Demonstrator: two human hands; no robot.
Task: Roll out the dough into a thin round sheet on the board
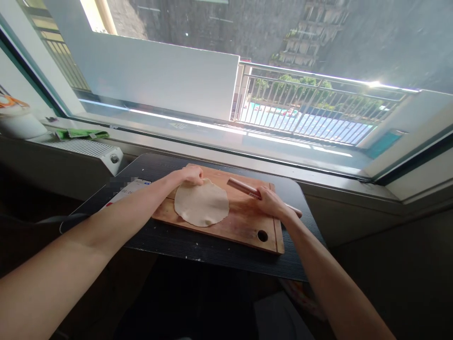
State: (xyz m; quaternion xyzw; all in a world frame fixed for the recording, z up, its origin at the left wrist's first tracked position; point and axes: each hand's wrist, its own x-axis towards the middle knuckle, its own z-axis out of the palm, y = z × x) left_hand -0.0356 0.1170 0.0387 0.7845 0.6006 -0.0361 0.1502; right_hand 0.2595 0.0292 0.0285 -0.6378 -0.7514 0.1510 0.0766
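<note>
A flat, roughly round sheet of dough (201, 204) lies on the left part of a wooden cutting board (244, 222). My left hand (193, 174) is closed at the dough's upper edge, its fingers pinching that edge. To the right, my right hand (267, 199) is wrapped round a rolling pin (242, 187), which slants across the right side of the board, apart from the dough. The pin's far end shows beyond my wrist.
The board rests on a small black table (170, 238) dusted with flour specks. A phone (130, 189) lies under my left forearm. Behind stand a windowsill (212, 156) and a large window; at left, a radiator-like white unit (88, 146) carries a green cloth (83, 134).
</note>
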